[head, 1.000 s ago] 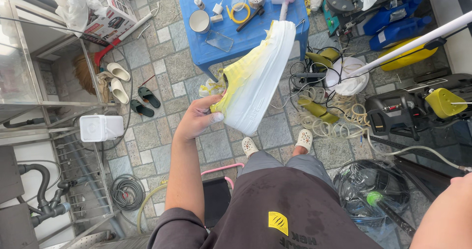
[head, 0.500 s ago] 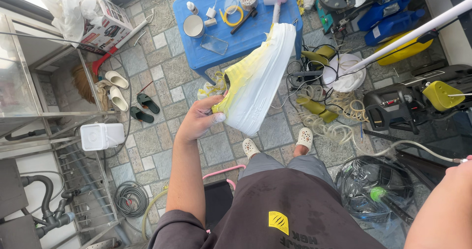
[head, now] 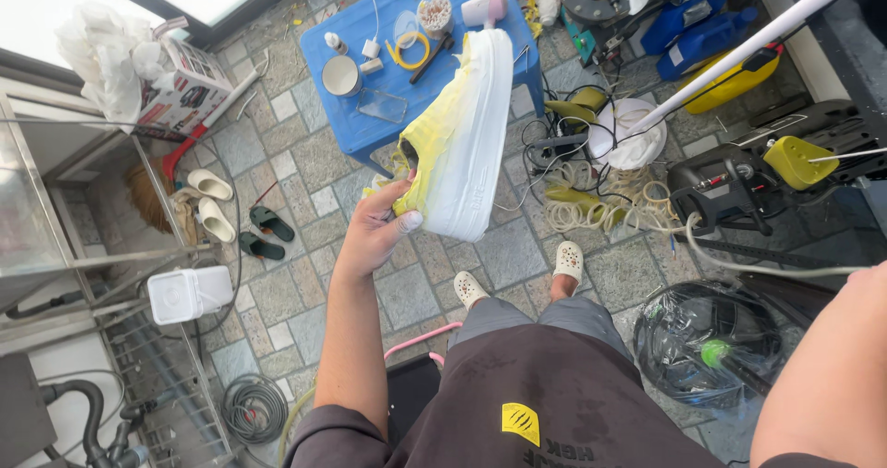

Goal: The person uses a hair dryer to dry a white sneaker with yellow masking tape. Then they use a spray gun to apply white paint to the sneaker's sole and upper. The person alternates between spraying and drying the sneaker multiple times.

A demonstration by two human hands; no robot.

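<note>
My left hand point(head: 374, 232) grips the heel of a sneaker point(head: 457, 140) with a yellow-stained upper and a thick white sole. I hold it up in front of me, toe pointing away, above the tiled floor. Behind the shoe stands a low blue table point(head: 393, 71). Of my right arm point(head: 827, 376) only the forearm shows, at the lower right edge; its hand is out of the picture. My feet in white clogs point(head: 565, 263) stand on the tiles below the shoe.
The blue table carries a white cup point(head: 341, 75), a yellow ring point(head: 407, 54), small bottles and a clear tray. Cables, a white pole point(head: 748, 48), yellow and blue machines lie to the right. Slippers point(head: 211, 200) and a white container point(head: 189, 294) sit on the left.
The sneaker and my left hand stay in much the same pose. The view has tilted a little, so the table sits slightly lower in the picture.
</note>
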